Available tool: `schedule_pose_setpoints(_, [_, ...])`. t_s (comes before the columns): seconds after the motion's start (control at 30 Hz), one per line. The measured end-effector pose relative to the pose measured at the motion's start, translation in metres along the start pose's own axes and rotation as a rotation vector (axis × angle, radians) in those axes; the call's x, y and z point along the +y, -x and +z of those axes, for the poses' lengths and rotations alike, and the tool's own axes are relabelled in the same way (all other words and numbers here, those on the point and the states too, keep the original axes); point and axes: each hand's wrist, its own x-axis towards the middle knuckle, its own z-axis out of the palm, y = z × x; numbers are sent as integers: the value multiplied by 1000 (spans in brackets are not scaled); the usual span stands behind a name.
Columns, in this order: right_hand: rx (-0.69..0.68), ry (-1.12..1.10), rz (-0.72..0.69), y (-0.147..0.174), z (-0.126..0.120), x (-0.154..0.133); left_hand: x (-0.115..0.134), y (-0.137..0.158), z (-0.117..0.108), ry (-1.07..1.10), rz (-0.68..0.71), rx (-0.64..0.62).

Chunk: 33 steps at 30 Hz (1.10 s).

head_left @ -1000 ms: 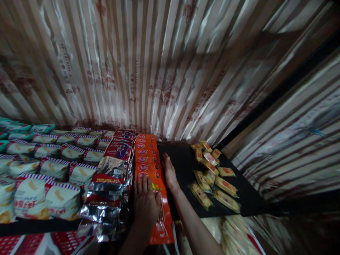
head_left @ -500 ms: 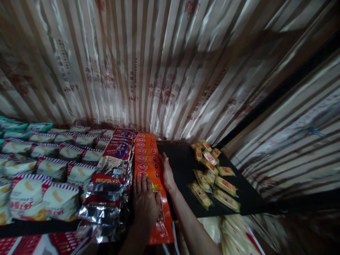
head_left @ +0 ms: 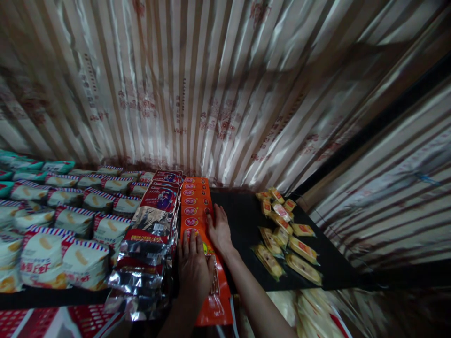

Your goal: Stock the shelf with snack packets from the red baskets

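A row of overlapping orange snack packets [head_left: 195,199] runs from the back of the black surface to its front edge. My left hand [head_left: 194,267] lies flat on the front part of the row, palm down with the fingers stretched forward. My right hand [head_left: 220,231] is held along the row's right edge, fingers extended and the thumb side over the orange packets. Neither hand grips anything. Close on the left is an overlapping stack of dark red and silver packets [head_left: 155,220].
Rows of puffed white snack bags [head_left: 84,263] fill the left, with green bags [head_left: 58,166] behind. Small yellow wrapped packets [head_left: 303,251] lie loosely on the black surface [head_left: 236,211] at right. A striped curtain [head_left: 211,94] hangs behind; a red basket [head_left: 91,319] is below.
My right hand has shifted from beside the row onto the right edge of the orange packets. My left hand stays flat on them. The view has moved slightly.
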Motion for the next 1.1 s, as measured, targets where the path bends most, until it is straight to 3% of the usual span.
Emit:
schedule_pose_setpoints(0.1, [-96, 174, -254, -8, 4, -14, 1, 0, -1, -10, 5, 5])
schedule_pose_setpoints(0.2, [-279, 289, -345, -20, 9, -26, 1, 1, -2, -32, 3, 1])
schedule_pose_setpoints(0.37, [-482, 405, -249, -31, 17, -33, 0, 0, -2, -44, 2, 6])
schedule_pose_setpoints(0.73, [-530, 401, -197, -43, 35, -45, -1, -1, 4, 2, 1, 57])
schedule_pose_setpoints(0.8, [-487, 302, -198, -44, 35, -42, -1, -1, 3, -2, -4, 51])
schedule_pose_setpoints(0.9, [-288, -13, -188, -42, 24, -33, -1, -2, -1, -13, -12, 27])
schedule_pose_setpoints(1.1, [138, -764, 388, -6, -13, -2, 1, -2, -6, -38, 8, -2])
